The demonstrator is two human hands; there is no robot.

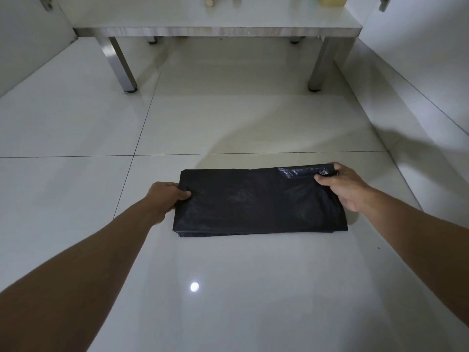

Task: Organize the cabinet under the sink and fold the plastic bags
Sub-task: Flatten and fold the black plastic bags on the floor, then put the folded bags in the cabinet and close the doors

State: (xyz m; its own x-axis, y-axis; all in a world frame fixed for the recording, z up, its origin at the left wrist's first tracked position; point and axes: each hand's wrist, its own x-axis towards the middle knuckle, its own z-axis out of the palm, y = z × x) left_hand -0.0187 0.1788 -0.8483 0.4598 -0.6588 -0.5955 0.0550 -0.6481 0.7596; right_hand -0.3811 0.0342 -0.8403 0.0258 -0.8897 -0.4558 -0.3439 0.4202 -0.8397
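A flat, black, thin plastic bag (pixel 258 201), folded into a wide rectangle, was laid on the glossy pale tiled floor (pixel 76 118) in the lower middle of the frame. Its near edge showed several stacked layers, so it was judged to have been folded more than once already. The left edge of the bag was pinched by the left hand (pixel 166 196), the thumb laid on top and the other fingers curled beneath or beside the film. The upper right corner was gripped by the right hand (pixel 342 185), with the thumb pressed on a shiny, slightly crumpled flap and the fingers wrapped round the edge; how far they reached under could not be told.

At the top of the frame a white cabinet shelf on square metal legs (pixel 218 24) was seen, with a yellowish container (pixel 332 0) and other small items cut off by the frame edge.

The folding step was judged to be in hand, not the cabinet sorting. For the next move, one end would probably need to be lifted and brought across to the other, with the edges kept aligned and the slippery film pressed flat so that trapped air was let out.
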